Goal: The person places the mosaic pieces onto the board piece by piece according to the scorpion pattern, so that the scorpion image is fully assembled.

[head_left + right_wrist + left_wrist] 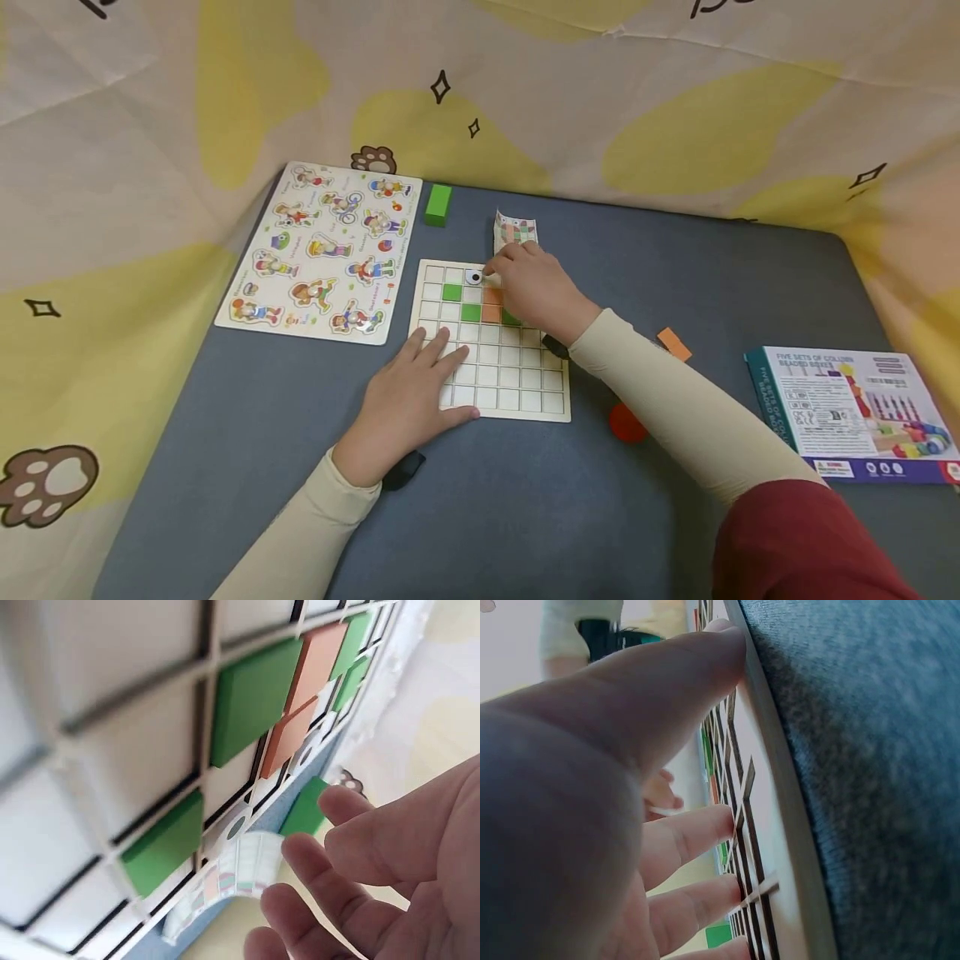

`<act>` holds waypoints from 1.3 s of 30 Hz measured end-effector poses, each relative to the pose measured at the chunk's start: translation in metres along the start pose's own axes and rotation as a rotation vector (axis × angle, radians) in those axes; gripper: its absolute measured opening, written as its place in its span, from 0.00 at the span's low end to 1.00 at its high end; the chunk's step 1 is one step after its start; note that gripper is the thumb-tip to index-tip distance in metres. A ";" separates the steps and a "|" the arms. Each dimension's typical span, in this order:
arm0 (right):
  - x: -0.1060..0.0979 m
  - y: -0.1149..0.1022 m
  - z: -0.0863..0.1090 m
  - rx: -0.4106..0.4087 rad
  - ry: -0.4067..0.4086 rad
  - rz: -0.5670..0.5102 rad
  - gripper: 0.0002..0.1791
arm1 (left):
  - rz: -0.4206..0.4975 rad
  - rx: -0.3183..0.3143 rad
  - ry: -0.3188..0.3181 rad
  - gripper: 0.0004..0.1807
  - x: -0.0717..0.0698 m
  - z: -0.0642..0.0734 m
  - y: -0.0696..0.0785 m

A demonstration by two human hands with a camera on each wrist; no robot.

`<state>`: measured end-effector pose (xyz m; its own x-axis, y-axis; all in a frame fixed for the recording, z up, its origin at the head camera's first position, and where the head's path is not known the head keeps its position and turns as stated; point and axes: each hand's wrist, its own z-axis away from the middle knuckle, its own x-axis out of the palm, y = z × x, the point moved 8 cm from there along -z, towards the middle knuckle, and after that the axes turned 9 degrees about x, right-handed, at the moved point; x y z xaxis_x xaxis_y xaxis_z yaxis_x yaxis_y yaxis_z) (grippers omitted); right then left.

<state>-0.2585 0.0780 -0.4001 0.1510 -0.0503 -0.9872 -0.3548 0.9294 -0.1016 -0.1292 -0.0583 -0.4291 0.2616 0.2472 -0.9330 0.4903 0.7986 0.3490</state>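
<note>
My left hand (405, 400) rests with spread fingers on the lower left of a white grid board (489, 402), its thumb along the near edge. My right hand (542, 287) hovers over the board's upper right; in the right wrist view its fingers (322, 874) are loosely bent with nothing between them. Green square tiles (452, 292) and two orange tiles (491, 313) sit in grid cells. An eye tile (474, 277) lies in the top row by my right fingertips. A second eye tile (234, 826) shows in the right wrist view, hidden by the hand in the head view.
A patterned paper card (516, 229) stands curled behind the board. A green block (438, 205) and a picture puzzle board (322, 250) lie to the left. On the right are an orange piece (674, 344), a red disc (627, 423) and a box (855, 417).
</note>
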 end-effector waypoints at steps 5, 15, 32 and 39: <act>-0.006 0.014 0.028 0.027 -0.015 -0.068 0.23 | 0.002 -0.003 0.002 0.47 -0.001 0.000 0.000; -0.022 0.082 0.086 0.132 0.079 -0.191 0.22 | 0.016 0.007 0.007 0.47 0.001 0.001 0.000; -0.008 0.138 0.155 0.207 0.047 -0.228 0.17 | 0.017 0.010 0.019 0.48 0.003 0.001 -0.002; -0.004 0.138 0.164 0.215 0.058 -0.199 0.16 | 0.019 0.010 0.015 0.48 0.003 0.000 -0.001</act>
<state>-0.1570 0.2660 -0.3904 0.1428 -0.2548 -0.9564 -0.1187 0.9549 -0.2722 -0.1289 -0.0588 -0.4325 0.2587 0.2701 -0.9274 0.4940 0.7880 0.3673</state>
